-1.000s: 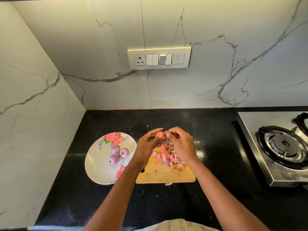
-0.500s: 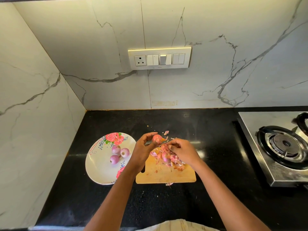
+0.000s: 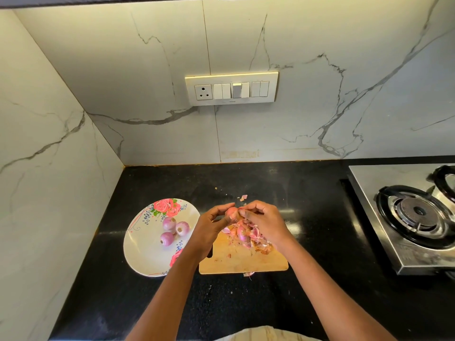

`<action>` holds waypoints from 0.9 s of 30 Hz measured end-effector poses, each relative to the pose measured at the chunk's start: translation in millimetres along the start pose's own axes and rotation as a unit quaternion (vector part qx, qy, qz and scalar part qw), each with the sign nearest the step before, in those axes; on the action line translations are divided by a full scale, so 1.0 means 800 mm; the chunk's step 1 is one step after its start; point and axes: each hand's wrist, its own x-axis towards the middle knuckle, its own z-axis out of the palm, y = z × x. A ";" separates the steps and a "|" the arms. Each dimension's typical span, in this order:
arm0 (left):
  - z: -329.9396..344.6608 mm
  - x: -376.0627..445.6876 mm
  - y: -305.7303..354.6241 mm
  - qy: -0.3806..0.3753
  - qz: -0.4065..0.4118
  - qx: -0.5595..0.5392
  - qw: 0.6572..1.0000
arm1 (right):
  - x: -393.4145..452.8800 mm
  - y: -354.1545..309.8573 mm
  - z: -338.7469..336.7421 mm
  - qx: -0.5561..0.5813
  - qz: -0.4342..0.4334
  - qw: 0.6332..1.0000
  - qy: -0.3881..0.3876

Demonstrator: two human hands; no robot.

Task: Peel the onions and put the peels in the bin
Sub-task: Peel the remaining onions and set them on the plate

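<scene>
- Left hand grips a small onion at frame centre.
- Right hand pinches the onion's skin, above the peel pile on the cutting board.

Both forearms extended, left hand and right hand meeting, fingers curled

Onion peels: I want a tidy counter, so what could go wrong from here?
Peels are heaped on the cutting board, and bits already lie on the counter; more may scatter. The hands work the onion in mid-air, so it might slip. No bin is in view.
</scene>
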 end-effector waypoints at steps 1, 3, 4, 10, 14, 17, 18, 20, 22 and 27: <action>-0.001 -0.001 0.000 0.002 0.001 0.001 1.000 | 0.000 -0.002 0.003 -0.002 0.000 1.000 0.003; 0.001 -0.003 0.001 0.004 0.005 0.001 1.000 | 0.002 -0.004 0.008 -0.009 0.008 1.000 0.026; 0.003 -0.004 0.001 0.004 0.006 -0.001 1.000 | 0.004 -0.003 0.010 -0.011 0.018 0.999 0.041; 0.002 -0.007 0.004 -0.001 0.012 -0.061 0.998 | 0.004 0.014 0.002 -0.054 0.071 0.995 0.054; -0.003 -0.009 0.002 0.003 0.011 -0.076 0.997 | 0.000 0.009 0.000 -0.036 0.081 0.996 0.023; -0.003 -0.009 0.002 0.011 0.011 -0.064 0.998 | -0.005 -0.009 0.003 0.064 0.083 0.994 -0.017; -0.002 -0.008 0.002 0.013 0.013 -0.056 0.998 | -0.006 -0.012 0.005 0.083 0.075 0.993 -0.028; -0.001 -0.007 0.002 0.013 0.018 -0.042 0.999 | -0.008 -0.014 0.010 0.091 0.053 0.994 -0.028; 0.000 -0.007 0.002 0.008 0.018 -0.038 0.999 | -0.007 -0.012 0.014 0.108 0.054 0.993 -0.008; -0.004 -0.008 0.001 -0.013 0.021 -0.041 0.999 | -0.001 -0.007 0.013 0.125 0.099 0.987 0.009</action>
